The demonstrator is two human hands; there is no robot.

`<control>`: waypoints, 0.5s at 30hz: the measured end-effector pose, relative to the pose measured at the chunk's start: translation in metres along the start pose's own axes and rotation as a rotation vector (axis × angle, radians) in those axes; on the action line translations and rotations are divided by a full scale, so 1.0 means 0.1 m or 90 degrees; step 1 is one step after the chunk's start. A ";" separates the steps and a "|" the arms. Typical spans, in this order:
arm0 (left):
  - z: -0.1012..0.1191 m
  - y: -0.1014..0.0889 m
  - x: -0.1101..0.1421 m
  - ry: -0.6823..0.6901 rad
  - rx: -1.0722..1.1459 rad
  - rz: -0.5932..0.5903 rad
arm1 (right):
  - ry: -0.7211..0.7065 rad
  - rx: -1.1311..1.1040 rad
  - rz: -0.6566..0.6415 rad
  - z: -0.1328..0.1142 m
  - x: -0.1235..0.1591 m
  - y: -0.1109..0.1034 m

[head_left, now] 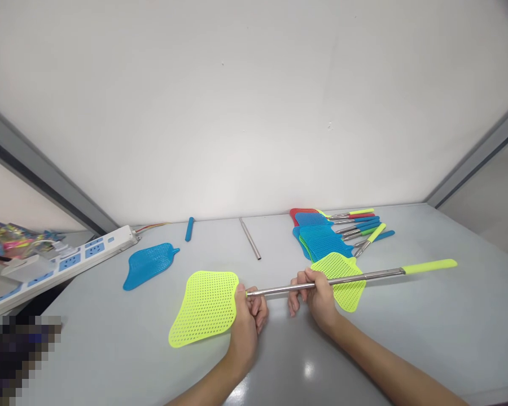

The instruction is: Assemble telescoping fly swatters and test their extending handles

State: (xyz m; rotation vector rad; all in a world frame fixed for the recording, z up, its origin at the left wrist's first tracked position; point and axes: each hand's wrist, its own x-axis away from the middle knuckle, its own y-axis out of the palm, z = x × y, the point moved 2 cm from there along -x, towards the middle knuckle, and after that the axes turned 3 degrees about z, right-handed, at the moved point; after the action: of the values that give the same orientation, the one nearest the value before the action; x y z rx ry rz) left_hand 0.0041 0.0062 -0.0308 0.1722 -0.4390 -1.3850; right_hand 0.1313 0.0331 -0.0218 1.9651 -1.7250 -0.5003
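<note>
Grey smooth tabletop (279, 349) underlies the left hand (248, 321), pinching the perforated yellow swatter head (205, 307), and right hand (317, 296), curled round its metal rod (275, 290).

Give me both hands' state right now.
Left hand: closed, holding the yellow swatter head near its neck.
Right hand: closed, grip around the metal rod.

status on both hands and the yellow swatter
Left hand gripping yellow swatter where head meets rod. Right hand on its steel rod. Second yellow swatter directly behind right hand, close by.
</note>
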 end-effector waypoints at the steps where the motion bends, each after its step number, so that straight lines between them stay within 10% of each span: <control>1: 0.00 0.00 0.00 -0.002 -0.002 0.001 | 0.003 -0.002 -0.003 0.01 0.00 0.00; 15: 0.04 0.08 -0.07 -0.031 0.056 0.032 | -0.031 0.094 0.035 -0.10 -0.08 0.01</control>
State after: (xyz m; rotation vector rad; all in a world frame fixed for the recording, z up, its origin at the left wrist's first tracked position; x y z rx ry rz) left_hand 0.0085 0.0150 -0.0256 0.1981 -0.5426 -1.3231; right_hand 0.1353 0.0424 -0.0137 2.0152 -1.8886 -0.4160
